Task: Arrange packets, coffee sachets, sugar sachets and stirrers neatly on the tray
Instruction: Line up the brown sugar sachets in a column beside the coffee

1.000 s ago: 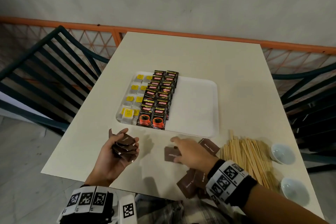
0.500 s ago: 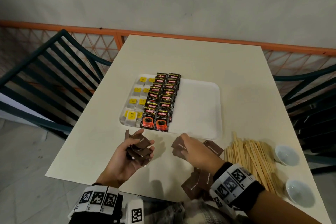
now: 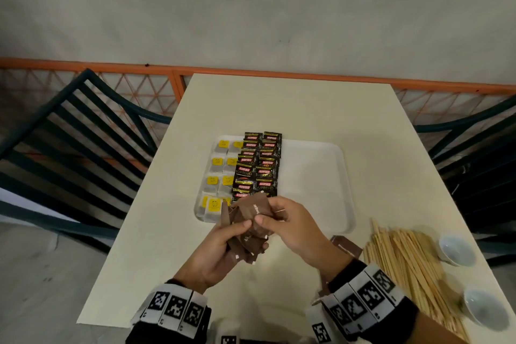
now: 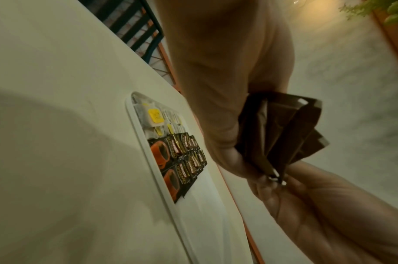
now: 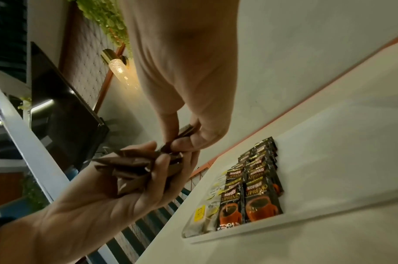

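My left hand (image 3: pixel 223 243) grips a loose stack of brown sugar sachets (image 3: pixel 245 243) just in front of the white tray (image 3: pixel 315 184). My right hand (image 3: pixel 282 220) pinches another brown sachet (image 3: pixel 255 208) and holds it against that stack (image 5: pixel 130 169). On the tray's left side lie two rows of tea bags with yellow tags (image 3: pixel 220 173) and two rows of black coffee sachets (image 3: pixel 258 167). Its right half is bare. More brown sachets (image 3: pixel 344 246) lie on the table by my right wrist. Wooden stirrers (image 3: pixel 405 262) lie in a heap at the right.
Two small white bowls (image 3: pixel 455 250) (image 3: pixel 485 308) stand near the table's right edge beyond the stirrers. Dark slatted chairs (image 3: pixel 69 142) flank the table on both sides. An orange railing (image 3: pixel 251 70) runs behind the table's far edge.
My right hand lifted a brown sachet off the table and carried it left to the stack in my left hand. Both hands now meet just before the tray.
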